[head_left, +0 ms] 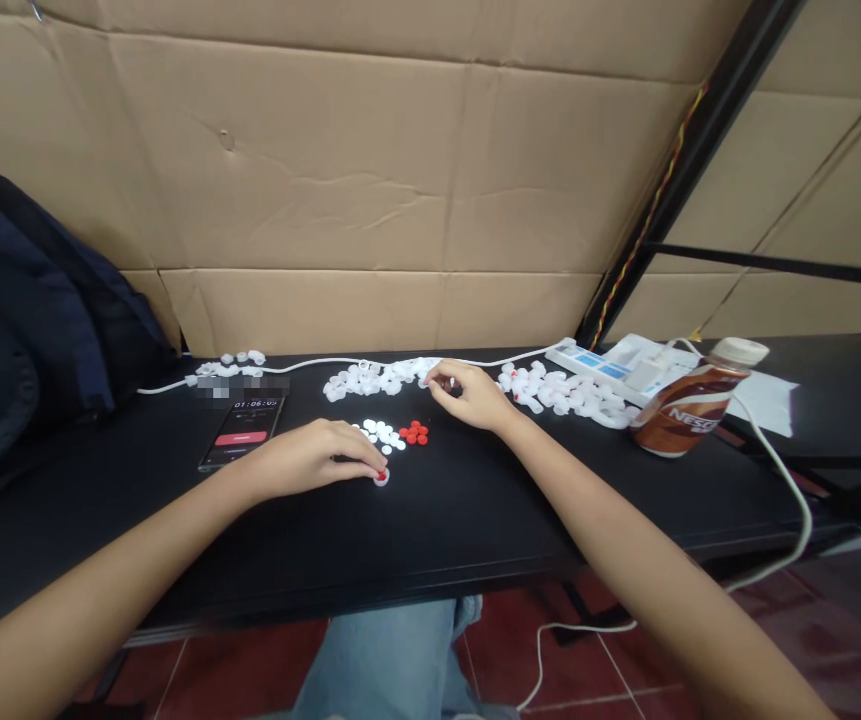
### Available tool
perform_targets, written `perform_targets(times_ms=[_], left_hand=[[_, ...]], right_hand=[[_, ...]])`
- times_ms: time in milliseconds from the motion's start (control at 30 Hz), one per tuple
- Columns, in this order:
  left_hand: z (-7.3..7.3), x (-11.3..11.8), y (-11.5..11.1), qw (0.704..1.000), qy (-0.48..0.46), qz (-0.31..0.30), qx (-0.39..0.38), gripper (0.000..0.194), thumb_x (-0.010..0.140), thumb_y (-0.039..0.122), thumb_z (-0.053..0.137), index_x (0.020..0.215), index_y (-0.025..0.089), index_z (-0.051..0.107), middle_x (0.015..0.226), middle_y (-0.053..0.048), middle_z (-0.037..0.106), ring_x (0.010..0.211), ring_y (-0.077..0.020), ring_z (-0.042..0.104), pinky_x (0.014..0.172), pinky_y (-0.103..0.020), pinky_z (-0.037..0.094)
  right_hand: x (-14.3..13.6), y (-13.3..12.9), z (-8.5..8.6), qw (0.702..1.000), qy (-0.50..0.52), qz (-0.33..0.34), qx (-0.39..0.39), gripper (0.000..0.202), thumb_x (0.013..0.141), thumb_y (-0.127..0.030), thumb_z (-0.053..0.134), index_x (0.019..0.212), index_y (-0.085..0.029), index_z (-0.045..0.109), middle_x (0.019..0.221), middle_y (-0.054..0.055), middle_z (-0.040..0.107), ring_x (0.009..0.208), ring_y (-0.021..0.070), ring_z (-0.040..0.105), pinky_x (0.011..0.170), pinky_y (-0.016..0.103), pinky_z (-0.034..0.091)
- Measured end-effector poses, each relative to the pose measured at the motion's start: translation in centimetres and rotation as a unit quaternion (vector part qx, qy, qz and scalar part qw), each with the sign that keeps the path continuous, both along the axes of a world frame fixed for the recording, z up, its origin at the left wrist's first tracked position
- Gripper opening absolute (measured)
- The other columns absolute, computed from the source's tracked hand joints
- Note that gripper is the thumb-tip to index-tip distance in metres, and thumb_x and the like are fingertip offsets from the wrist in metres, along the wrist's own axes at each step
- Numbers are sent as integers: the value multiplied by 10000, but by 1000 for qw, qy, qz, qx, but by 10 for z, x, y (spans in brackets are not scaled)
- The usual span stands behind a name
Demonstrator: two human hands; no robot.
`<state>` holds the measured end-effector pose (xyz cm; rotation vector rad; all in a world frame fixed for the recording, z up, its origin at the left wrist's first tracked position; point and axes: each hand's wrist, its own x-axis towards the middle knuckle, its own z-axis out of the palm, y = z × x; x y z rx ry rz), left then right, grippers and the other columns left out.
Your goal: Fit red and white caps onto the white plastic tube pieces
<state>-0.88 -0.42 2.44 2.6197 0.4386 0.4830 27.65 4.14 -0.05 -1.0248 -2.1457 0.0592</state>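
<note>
My left hand [321, 458] is low over the black tabletop, its thumb and fingers closed on a small white plastic cap [381, 483] with a red disc inside. Just beyond those fingers lie loose white discs [379, 432] and a cluster of red discs [414, 434]. At the near edge of a pile of translucent white caps [370, 378] is my right hand [471, 395]. Its thumb and index finger are pinched at a white cap, partly hidden by the fingertips.
To the right lies a second heap of white caps [561, 390], some with red in them. Beside it stand a brown bottle [689, 405] and a power strip [602, 368]. A phone [242, 430] and a dark backpack [40, 310] are left. Cardboard [310, 180] lines the back.
</note>
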Motion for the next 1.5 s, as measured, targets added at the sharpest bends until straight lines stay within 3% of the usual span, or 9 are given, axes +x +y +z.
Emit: perform_targets(times_ms=[200,300,667,800,933,1100,1267,1500], left_hand=[[-2,5,0,998,-35,25,48,181,921,258,594,1051,215,711,1040,-21,734,979,-152,669,898,-288,518],[-4,14,5,996,-3,31,84,165,924,262,591,1031,199,700,1035,-26,732,959,-163,671,902,-313,491],[-8,51,23,978,92,-49,179,176,958,226,522,1035,191,676,1083,-50,714,1035,-199,634,911,-342,443],[-2,42,23,981,57,-41,180,196,966,217,500,1066,201,668,1144,-57,682,1092,-195,596,949,-345,441],[9,19,16,984,33,23,172,198,964,252,501,1011,189,683,1027,-61,674,967,-179,610,885,-326,466],[8,-7,8,974,103,90,183,178,949,268,526,990,208,689,987,-28,647,898,-166,596,858,-313,434],[-2,-9,7,971,119,83,189,178,950,288,527,997,213,681,1001,-27,647,929,-170,603,846,-296,416],[0,-4,2,986,97,61,123,167,953,242,506,913,199,663,891,-6,676,835,-152,608,814,-286,435]], right_hand=[[-1,-1,2,1000,-4,-4,-1,126,835,-190,513,884,-208,628,839,32,645,720,162,564,679,299,422],[-1,-1,2,1000,-4,2,7,126,838,-184,513,883,-207,628,822,27,638,715,158,559,679,295,418],[2,-2,3,1000,-8,-6,5,122,844,-194,515,881,-213,629,827,25,631,710,155,551,684,295,421],[2,-2,3,1000,-6,-2,10,112,844,-199,513,866,-216,622,820,25,628,707,156,550,691,300,423],[0,-5,5,1000,-7,2,12,112,839,-205,511,861,-217,620,806,28,622,698,161,546,687,306,424],[-5,-9,6,1000,-14,5,6,116,839,-199,509,864,-218,620,827,25,625,691,151,543,668,297,424],[-6,-10,5,1000,-16,4,-2,107,838,-195,518,871,-221,616,832,20,629,679,144,546,659,295,427],[-5,-9,3,1000,-10,0,-6,98,837,-200,521,867,-225,611,825,18,623,676,147,545,652,299,431]])
